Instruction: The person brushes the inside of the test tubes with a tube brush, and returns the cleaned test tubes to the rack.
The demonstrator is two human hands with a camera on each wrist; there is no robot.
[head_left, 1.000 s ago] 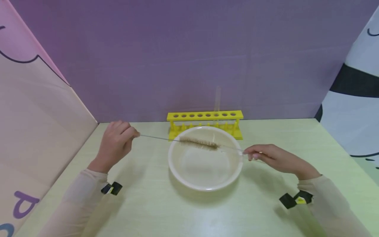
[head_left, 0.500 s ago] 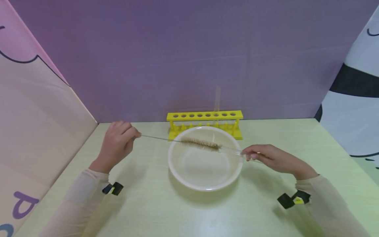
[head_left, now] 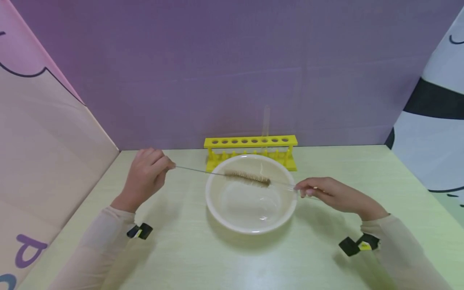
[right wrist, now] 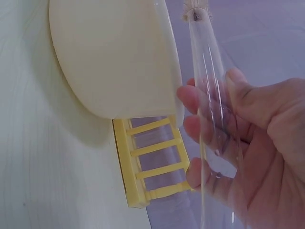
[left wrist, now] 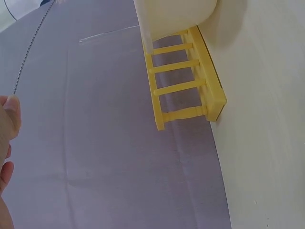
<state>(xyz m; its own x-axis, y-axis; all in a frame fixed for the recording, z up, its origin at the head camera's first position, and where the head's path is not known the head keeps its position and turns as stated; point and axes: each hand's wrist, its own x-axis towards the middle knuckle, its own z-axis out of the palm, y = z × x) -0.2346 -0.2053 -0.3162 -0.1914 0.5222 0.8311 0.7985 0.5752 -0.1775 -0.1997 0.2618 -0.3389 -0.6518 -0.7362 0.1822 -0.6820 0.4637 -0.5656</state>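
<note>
My left hand [head_left: 146, 175] pinches the thin wire handle [head_left: 195, 170] of a bristle brush [head_left: 248, 178], which spans above the white basin [head_left: 251, 229]. My right hand [head_left: 335, 194] grips a clear glass tube [right wrist: 209, 71] between thumb and fingers, with droplets on the glass. The brush's bristled end [right wrist: 196, 9] is at the tube's mouth in the right wrist view; how far inside cannot be told. The left wrist view catches the twisted wire [left wrist: 31, 45] rising from the left hand's fingertips [left wrist: 12, 107].
Behind the basin stands a yellow test tube rack [head_left: 251, 141], with one clear tube [head_left: 266, 121] upright in it. Basin and rack stand on a pale table [head_left: 181, 249]. A purple backdrop [head_left: 217, 72] rises at the back, with printed panels at both sides.
My left hand and the brush have shifted slightly right. My right hand has moved a little left with the tube. Bright reflections now show lower in the basin.
</note>
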